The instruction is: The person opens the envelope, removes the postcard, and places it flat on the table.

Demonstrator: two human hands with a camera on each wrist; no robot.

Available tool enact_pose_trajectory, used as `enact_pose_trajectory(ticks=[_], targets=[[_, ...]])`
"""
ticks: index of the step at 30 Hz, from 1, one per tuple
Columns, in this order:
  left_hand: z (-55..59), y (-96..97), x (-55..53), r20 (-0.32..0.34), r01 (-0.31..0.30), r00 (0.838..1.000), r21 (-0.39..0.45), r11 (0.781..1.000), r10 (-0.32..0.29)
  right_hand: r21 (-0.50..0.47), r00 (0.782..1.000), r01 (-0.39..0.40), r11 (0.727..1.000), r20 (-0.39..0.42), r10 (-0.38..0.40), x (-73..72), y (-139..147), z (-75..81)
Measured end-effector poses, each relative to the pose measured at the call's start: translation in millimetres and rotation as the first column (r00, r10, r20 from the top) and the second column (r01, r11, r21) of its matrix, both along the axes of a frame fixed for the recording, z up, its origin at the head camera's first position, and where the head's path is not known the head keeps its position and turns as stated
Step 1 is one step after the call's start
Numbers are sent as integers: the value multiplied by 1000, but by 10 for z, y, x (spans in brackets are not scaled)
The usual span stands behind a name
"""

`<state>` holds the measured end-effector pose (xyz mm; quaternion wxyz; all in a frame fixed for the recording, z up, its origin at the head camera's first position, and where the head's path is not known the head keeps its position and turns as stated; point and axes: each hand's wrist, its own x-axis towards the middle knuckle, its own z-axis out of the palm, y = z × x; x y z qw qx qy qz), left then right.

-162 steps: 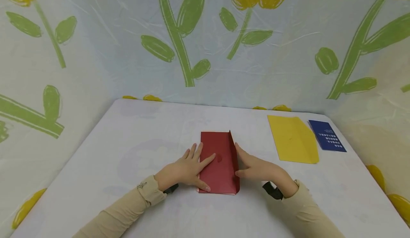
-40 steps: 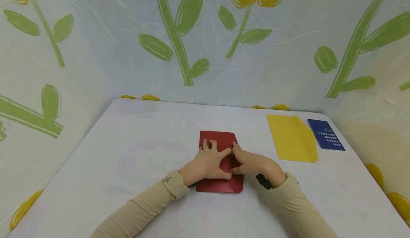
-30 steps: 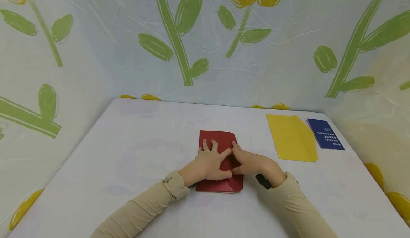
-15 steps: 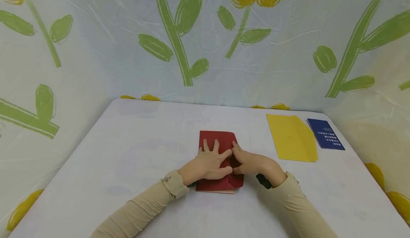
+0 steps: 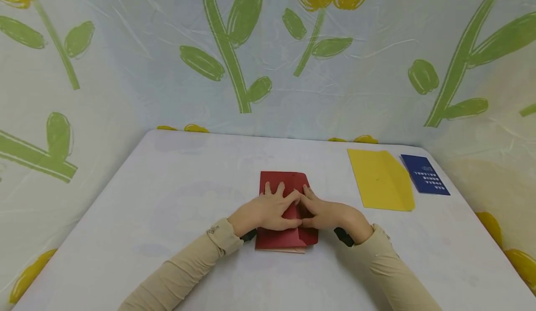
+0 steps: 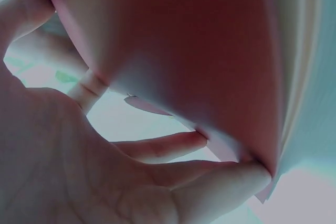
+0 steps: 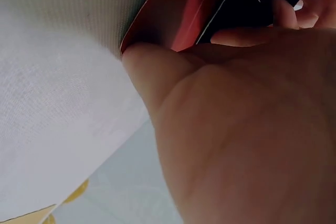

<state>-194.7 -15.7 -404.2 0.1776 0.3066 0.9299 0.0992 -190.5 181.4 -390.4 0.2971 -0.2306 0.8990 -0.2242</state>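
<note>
A red paper envelope (image 5: 276, 241) lies on the table, its flap (image 5: 311, 239) spread out to the right. My left hand (image 5: 270, 211) rests over it with fingers splayed. Left thumb and index grip the edge of its opening. In the left wrist view the red front panel (image 6: 199, 56) bows up between those fingers. My right hand (image 5: 328, 212) reaches in from the right, thumb and fingertips curled at the opening, close against the left fingertips. In the right wrist view its thumb (image 7: 149, 66) is on the flap. Inside the envelope is hidden.
A yellow envelope (image 5: 378, 180) lies at the back right of the white table (image 5: 197, 176). Beside it, nearer the table's right edge, is a blue printed card (image 5: 425, 173). Flower-patterned cloth (image 5: 159, 78) hangs behind and at the sides.
The raised flap has come down to the right. My left hand has moved from the envelope's left side to its opening; its index now meets my right fingers, which have shifted left.
</note>
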Motion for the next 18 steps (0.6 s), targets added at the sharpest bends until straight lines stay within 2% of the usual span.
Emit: enact_pose_trajectory(ticks=[6, 12, 18], targets=[[22, -14, -8, 11, 2, 1000, 10, 1000, -2, 41, 998, -24, 999, -49, 26, 7, -34, -24], [23, -2, 0, -9, 5, 1000, -28, 1000, -5, 74, 993, 6, 997, -120, 3, 28, -84, -33], [26, -4, 10, -20, -1, 1000, -34, 999, 1, 62, 988, 13, 998, -155, -3, 42, -97, -22]])
